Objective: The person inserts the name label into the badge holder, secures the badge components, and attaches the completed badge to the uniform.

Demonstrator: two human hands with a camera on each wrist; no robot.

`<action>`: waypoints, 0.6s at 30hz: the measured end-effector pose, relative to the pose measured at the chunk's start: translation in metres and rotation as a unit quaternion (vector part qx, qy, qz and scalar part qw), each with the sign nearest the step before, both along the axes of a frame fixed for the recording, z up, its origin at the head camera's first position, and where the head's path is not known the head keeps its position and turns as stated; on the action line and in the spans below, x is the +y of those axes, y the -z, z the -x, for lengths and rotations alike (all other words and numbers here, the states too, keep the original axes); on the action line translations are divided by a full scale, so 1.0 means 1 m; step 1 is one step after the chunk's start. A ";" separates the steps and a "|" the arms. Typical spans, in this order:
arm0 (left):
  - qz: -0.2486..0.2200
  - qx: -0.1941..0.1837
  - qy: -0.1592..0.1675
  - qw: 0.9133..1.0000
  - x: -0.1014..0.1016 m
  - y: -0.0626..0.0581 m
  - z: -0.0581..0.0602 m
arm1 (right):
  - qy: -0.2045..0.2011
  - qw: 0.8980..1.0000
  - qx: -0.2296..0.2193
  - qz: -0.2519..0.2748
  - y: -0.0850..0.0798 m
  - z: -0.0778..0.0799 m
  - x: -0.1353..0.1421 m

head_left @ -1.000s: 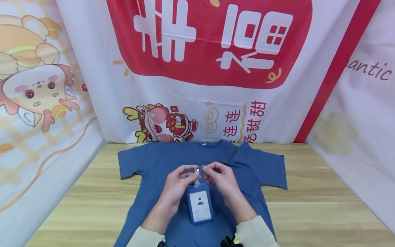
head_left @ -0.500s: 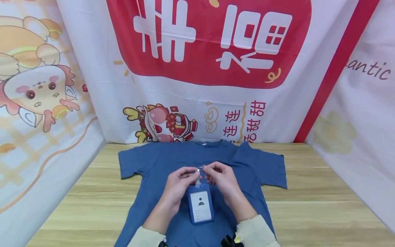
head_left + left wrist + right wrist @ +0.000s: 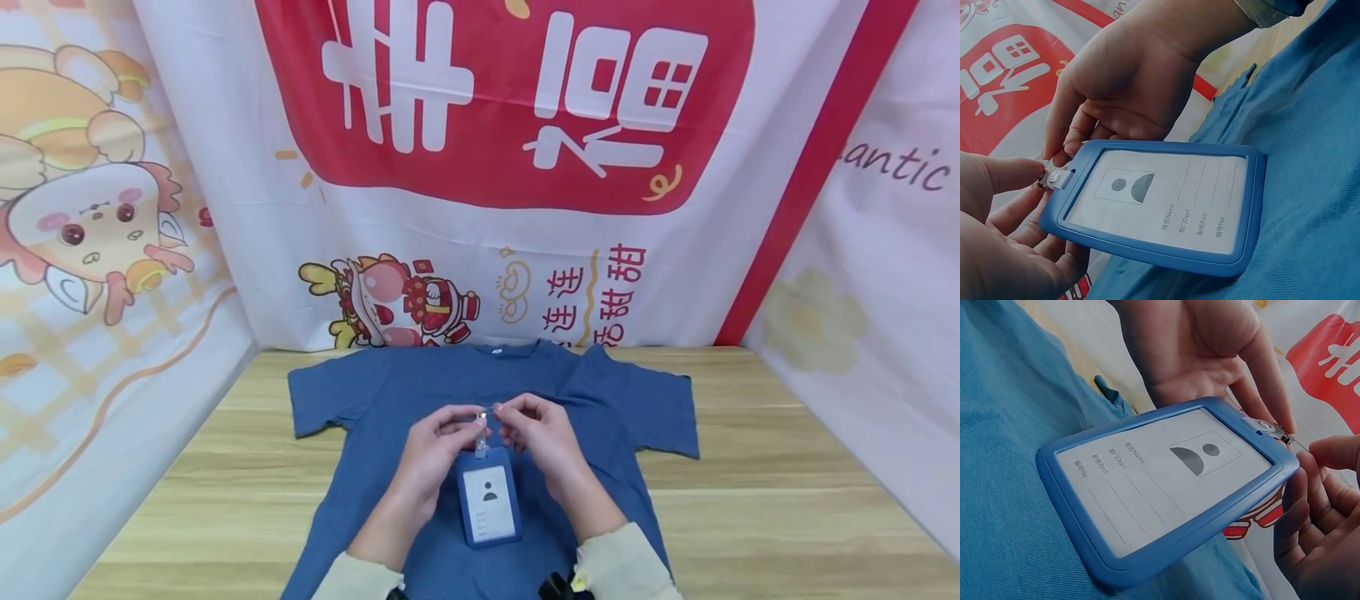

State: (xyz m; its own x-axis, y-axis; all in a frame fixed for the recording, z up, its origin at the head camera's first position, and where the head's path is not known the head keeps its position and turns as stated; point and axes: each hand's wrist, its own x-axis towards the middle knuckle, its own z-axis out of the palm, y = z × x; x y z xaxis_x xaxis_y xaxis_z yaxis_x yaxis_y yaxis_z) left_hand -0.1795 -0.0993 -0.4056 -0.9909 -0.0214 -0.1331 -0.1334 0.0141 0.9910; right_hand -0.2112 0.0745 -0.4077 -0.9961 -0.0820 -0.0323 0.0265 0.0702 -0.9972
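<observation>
A blue badge holder (image 3: 489, 507) with a white printed card hangs over the blue T-shirt (image 3: 427, 379), its lower end close to the cloth. My left hand (image 3: 431, 450) pinches the clip (image 3: 1057, 179) at the holder's top between thumb and fingers. A thin metal pin (image 3: 1302, 445) sticks out from that clip. The thumb and forefinger of my right hand (image 3: 542, 432) pinch the pin's free end, with the other fingers curled below. In both wrist views the card (image 3: 1154, 200) faces the camera.
The T-shirt lies spread on a light wooden table (image 3: 195, 492), sleeves out to both sides and collar toward the back. A printed white and red cloth (image 3: 480, 225) hangs behind. More printed cloth walls, left (image 3: 97, 333) and right (image 3: 855, 317), border the table.
Both hands keep their grip on the clip and pin. The badge holder has shifted very slightly to the right.
</observation>
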 end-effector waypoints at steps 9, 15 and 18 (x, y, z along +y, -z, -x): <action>0.006 0.001 -0.007 1.000 0.001 -0.002 0.001 | 0.005 1.000 0.007 -0.004 0.000 0.000 0.000; 0.021 0.021 -0.020 0.999 0.002 0.001 0.000 | -0.010 1.000 0.006 -0.004 0.001 0.000 0.000; 0.018 0.020 -0.027 0.999 0.003 0.002 0.000 | -0.020 1.000 0.006 -0.004 0.001 0.000 0.001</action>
State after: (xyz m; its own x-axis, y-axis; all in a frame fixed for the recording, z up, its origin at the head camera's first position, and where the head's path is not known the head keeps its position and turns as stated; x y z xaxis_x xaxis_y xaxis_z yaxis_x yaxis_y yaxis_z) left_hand -0.1799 -0.0963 -0.4076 -0.9927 -0.0795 -0.0910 -0.0947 0.0441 0.9945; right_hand -0.2110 0.0759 -0.4087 -0.9923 -0.1219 -0.0204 0.0109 0.0784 -0.9969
